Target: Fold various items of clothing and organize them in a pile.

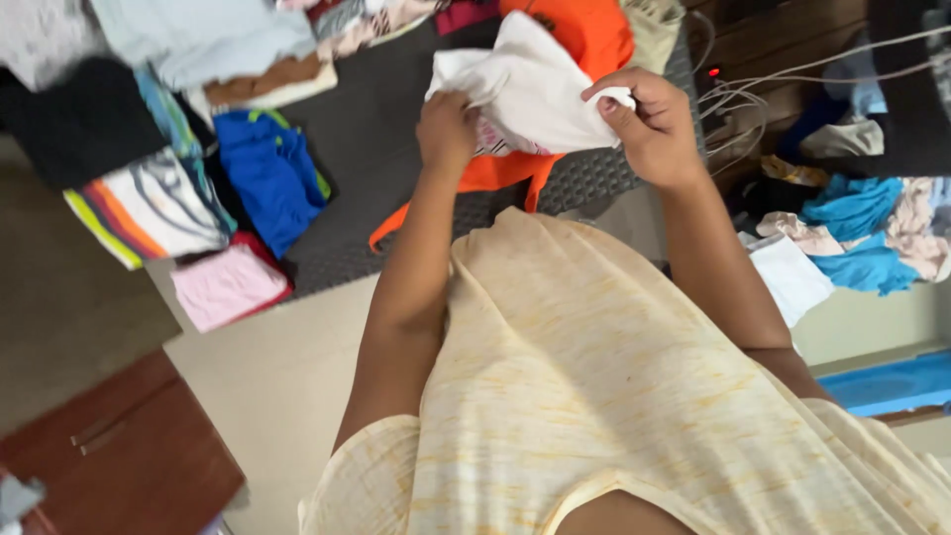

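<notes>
A white garment (pixel 535 94) with a small printed patch is held up between both hands over the dark grey mat (pixel 386 149). My left hand (pixel 446 129) pinches its left edge. My right hand (pixel 649 124) grips its right corner, fingers closed on the cloth. Beneath the white garment lies an orange garment (pixel 584 35), its strap trailing down over the mat. My pale yellow top fills the lower middle of the view.
Folded clothes are stacked at left: a blue piece (pixel 267 173), a striped piece (pixel 149 208), a pink piece (pixel 226 285), a black piece (pixel 79 119). A loose heap of teal and pink clothes (pixel 862 233) lies at right. White cables (pixel 753 94) and a brown cabinet (pixel 119 456).
</notes>
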